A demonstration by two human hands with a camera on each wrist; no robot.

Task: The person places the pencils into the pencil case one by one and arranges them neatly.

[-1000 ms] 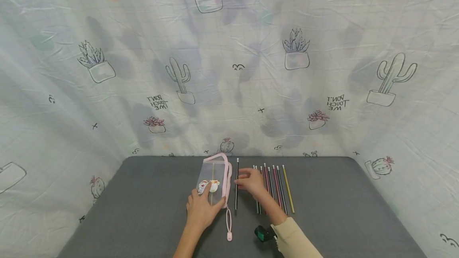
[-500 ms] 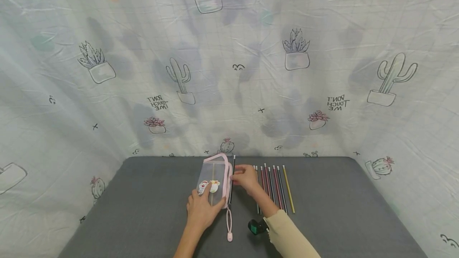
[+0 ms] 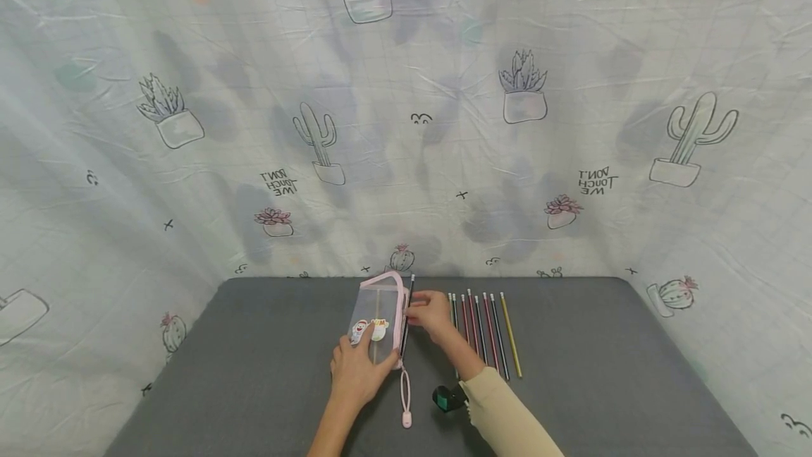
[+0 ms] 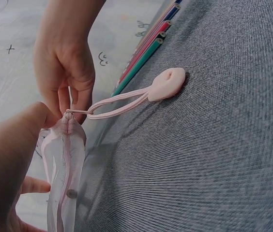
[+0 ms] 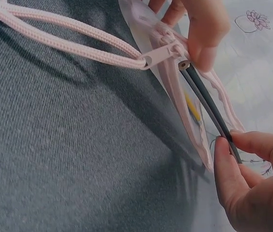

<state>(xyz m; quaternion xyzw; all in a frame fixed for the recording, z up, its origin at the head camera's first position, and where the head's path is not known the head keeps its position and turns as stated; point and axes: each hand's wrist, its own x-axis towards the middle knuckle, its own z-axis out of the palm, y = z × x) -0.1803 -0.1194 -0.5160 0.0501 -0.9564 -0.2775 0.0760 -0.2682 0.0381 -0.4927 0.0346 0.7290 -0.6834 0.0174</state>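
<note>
A clear pencil case (image 3: 364, 305) with pink trim lies on the grey table, its zipped side parted toward the right. My left hand (image 3: 358, 372) holds the case by its near part, thumb at the pink edge and fingers over the stickered face. Between thumb and fingers, my right hand (image 3: 430, 314) pinches a black pencil (image 5: 206, 99). In the right wrist view the pencil lies along the parted zip opening, its bare end close to the zip pull (image 5: 158, 55) and the left thumb. Something yellow (image 5: 193, 107) shows inside the case.
Several pencils lie in a row right of the case, a yellow pencil (image 3: 511, 336) outermost. A pink cord with a bead (image 3: 407, 418) trails from the zip toward the front. A printed cactus curtain (image 3: 406, 161) surrounds the grey table (image 3: 266, 365).
The right hand has moved left with the black pencil, from beside the case to its opening, tilting the pencil slightly. The left hand has stayed on the case.
</note>
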